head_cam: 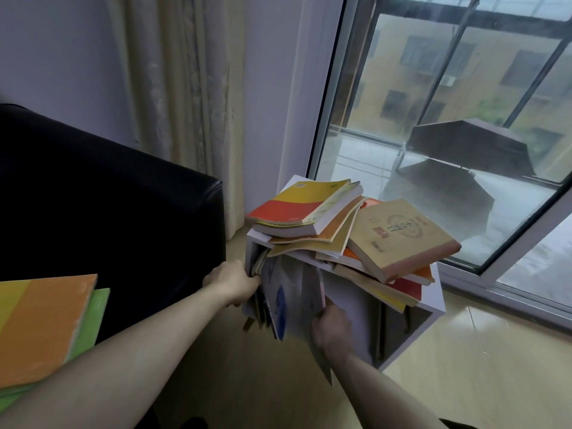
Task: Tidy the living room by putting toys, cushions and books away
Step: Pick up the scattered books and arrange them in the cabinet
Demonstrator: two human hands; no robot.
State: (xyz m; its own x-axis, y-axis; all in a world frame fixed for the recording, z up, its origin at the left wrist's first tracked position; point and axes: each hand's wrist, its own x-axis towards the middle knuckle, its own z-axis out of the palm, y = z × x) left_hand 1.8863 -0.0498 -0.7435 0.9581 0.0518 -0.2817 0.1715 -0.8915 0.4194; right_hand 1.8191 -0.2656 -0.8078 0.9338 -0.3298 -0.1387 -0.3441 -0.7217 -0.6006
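A small white shelf unit stands on the floor by the window. A loose pile of books lies on its top, with a red-and-yellow book highest and a tan book hanging over the right edge. Several thin books stand in the open left compartment, leaning outward. My left hand grips the left side of these upright books at the shelf's left wall. My right hand holds their right side, near a grey cover that is blurred.
A black leather sofa fills the left. An orange book on a green one lies at the lower left. Curtains hang behind the shelf. A glass sliding door is on the right, with pale floor below.
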